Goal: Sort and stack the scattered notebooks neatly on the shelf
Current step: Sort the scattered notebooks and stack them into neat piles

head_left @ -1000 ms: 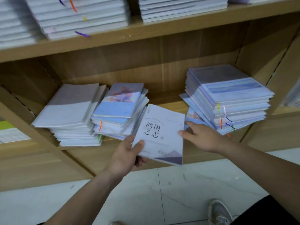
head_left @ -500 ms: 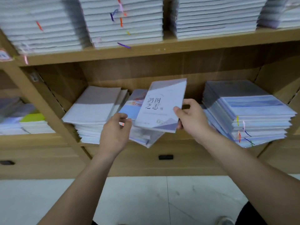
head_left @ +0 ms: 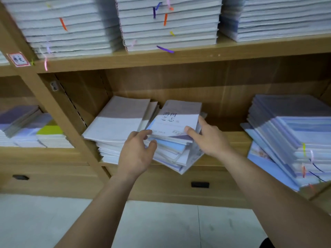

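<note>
head view, right hand (head_left: 209, 140) clamped on notebook (head_left: 177, 119), left hand (head_left: 136, 154) pinching middle stack (head_left: 175, 153), white stack (head_left: 116, 124) beside

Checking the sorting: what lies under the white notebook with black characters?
The white notebook rests on a skewed pile of blue-covered notebooks, corners fanning out over the shelf edge. Their covers are mostly hidden beneath it.

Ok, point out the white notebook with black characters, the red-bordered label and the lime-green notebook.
white notebook with black characters (head_left: 179, 122), head view, cover middle.
red-bordered label (head_left: 18, 59), head view, centre.
lime-green notebook (head_left: 51, 129), head view, cover.
</note>
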Demonstrator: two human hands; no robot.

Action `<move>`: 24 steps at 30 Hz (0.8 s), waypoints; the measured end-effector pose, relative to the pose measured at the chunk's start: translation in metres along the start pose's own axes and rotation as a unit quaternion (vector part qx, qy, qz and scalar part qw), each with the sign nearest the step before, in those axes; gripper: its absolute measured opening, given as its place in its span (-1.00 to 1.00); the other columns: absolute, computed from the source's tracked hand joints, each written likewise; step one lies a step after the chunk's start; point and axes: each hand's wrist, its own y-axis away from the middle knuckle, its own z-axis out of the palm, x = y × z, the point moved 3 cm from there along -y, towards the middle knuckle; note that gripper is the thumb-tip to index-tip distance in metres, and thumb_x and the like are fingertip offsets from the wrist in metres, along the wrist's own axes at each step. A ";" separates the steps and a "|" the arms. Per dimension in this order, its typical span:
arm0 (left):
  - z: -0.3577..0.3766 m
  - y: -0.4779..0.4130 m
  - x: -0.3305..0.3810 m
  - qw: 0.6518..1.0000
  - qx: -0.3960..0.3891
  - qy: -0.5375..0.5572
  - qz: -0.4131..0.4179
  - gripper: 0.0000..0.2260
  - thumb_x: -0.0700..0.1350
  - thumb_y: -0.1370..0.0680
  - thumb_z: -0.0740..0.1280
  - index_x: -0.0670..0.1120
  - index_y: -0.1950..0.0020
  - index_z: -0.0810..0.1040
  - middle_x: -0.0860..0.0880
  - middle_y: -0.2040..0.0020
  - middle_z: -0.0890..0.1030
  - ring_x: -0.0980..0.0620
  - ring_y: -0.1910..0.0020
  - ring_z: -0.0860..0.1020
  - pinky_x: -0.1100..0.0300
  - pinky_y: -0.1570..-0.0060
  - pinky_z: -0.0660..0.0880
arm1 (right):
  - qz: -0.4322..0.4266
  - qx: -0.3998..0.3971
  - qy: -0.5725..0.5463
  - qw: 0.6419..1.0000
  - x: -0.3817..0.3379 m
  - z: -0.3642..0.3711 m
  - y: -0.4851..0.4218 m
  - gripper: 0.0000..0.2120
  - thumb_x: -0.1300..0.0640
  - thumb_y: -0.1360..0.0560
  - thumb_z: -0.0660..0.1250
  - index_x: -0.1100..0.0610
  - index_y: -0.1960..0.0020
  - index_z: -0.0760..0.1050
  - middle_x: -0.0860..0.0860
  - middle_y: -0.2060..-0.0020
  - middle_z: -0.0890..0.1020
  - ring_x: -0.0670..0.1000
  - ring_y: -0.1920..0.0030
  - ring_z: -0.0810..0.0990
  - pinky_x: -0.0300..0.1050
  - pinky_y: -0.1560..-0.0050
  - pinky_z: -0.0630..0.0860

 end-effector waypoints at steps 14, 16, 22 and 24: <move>0.097 0.068 0.105 0.971 -0.194 0.022 0.140 -0.91 0.00 -0.58 0.32 0.10 -0.05 0.59 0.18 0.12 0.57 0.23 0.14 0.53 0.20 0.08 0.53 | -0.018 -0.029 0.162 0.986 0.131 -0.094 0.099 -0.48 -0.11 -0.54 0.31 0.08 -0.44 0.43 0.05 -0.27 0.50 0.12 -0.29 0.48 -0.02 -0.26 0.43; 0.127 0.070 0.116 0.964 -0.234 0.010 0.130 -0.83 0.03 -0.59 0.30 0.05 -0.14 0.58 0.17 0.09 0.56 0.21 0.10 0.53 0.15 0.01 0.54 | -0.017 0.039 0.160 0.986 0.147 -0.124 0.115 -0.51 -0.07 -0.56 0.34 0.09 -0.43 0.44 0.06 -0.26 0.50 0.14 -0.26 0.47 0.01 -0.22 0.43; 0.211 0.062 0.135 0.956 -0.285 -0.024 0.064 -0.58 0.11 -0.57 0.32 -0.04 -0.37 0.45 0.01 -0.25 0.54 -0.02 -0.21 0.53 -0.01 -0.18 0.52 | 0.054 0.119 0.239 0.962 0.204 -0.167 0.147 -0.30 -0.22 -0.46 0.25 0.09 -0.52 0.32 0.10 -0.47 0.35 0.22 -0.42 0.33 0.15 -0.35 0.33; 0.231 0.061 0.141 0.958 -0.279 -0.048 0.055 -0.52 0.13 -0.56 0.31 -0.06 -0.41 0.41 -0.03 -0.33 0.49 -0.07 -0.27 0.49 -0.01 -0.22 0.49 | 0.089 0.065 0.252 0.962 0.224 -0.160 0.149 -0.17 -0.35 -0.45 0.14 0.03 -0.60 0.14 0.04 -0.58 0.17 0.14 -0.55 0.14 0.14 -0.46 0.18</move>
